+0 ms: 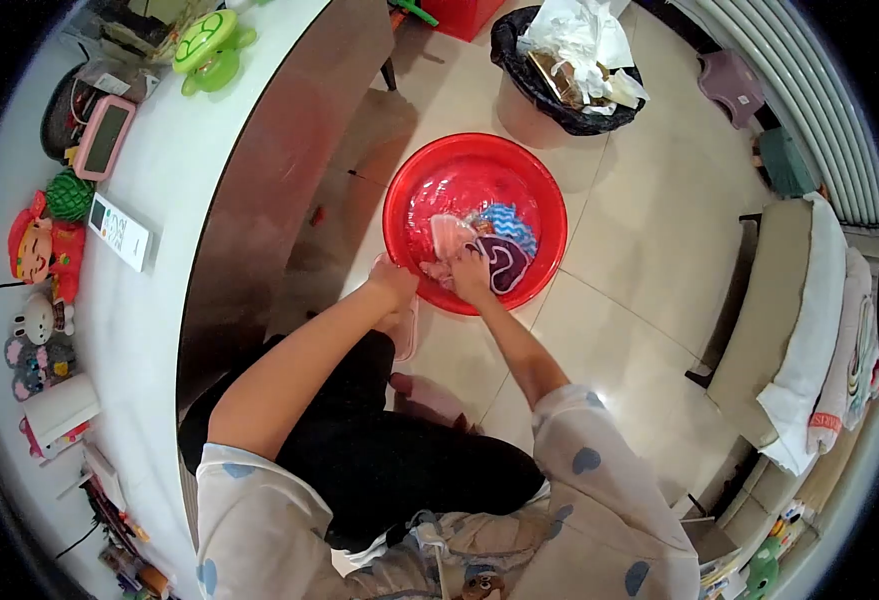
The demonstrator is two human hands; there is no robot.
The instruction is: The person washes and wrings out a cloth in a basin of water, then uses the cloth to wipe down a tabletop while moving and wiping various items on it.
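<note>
A red plastic basin (399, 185) with water in it stands on the floor in front of me. Inside lie a pink cloth (450, 234), a dark purple cloth with a white wavy edge (507, 262), and a blue-and-white wavy-patterned cloth (510, 225). My left hand (392, 281) is closed at the basin's near left rim, its fingertips partly hidden. Reaching over the near rim, my right hand (470, 274) has its fingers closed on wet cloth between the pink and purple pieces. Which of the two it grips is hard to see.
Beyond the basin stands a bin with a black bag (509, 60), full of paper. A white table (159, 300) on the left carries a remote control (120, 232), a pink clock (105, 138) and toys. To the right are a beige bench (764, 320) and a white radiator (809, 90).
</note>
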